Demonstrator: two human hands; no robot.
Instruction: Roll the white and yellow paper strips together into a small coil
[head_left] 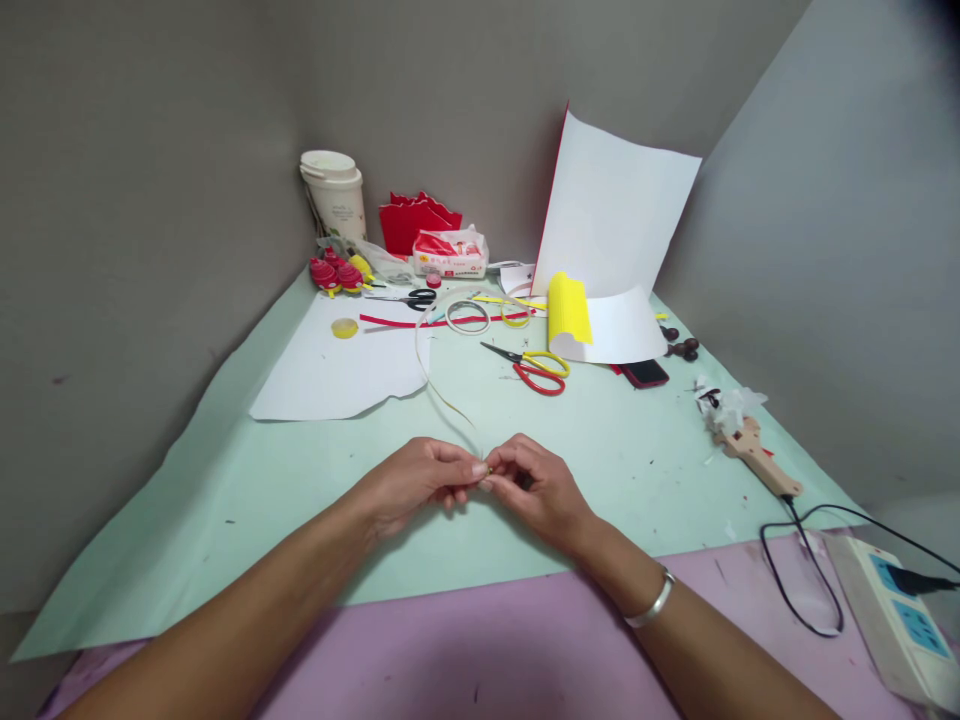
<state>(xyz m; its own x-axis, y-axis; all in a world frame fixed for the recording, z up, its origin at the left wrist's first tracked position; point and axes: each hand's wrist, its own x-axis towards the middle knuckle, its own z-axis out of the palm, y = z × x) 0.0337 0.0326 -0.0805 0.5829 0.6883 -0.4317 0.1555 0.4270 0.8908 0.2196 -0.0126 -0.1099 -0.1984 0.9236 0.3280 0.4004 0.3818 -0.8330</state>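
My left hand and my right hand meet fingertip to fingertip over the pale green sheet, both pinched shut on the near end of a long thin pale paper strip. The strip curves away from my fingers toward the back of the table. A silver bangle is on my right wrist.
Red and yellow scissors, black scissors, tape rolls, a yellow corrugated sheet, white paper sheets, a phone, a glue gun with its cord, a power strip, a cup and red paper flowers lie around.
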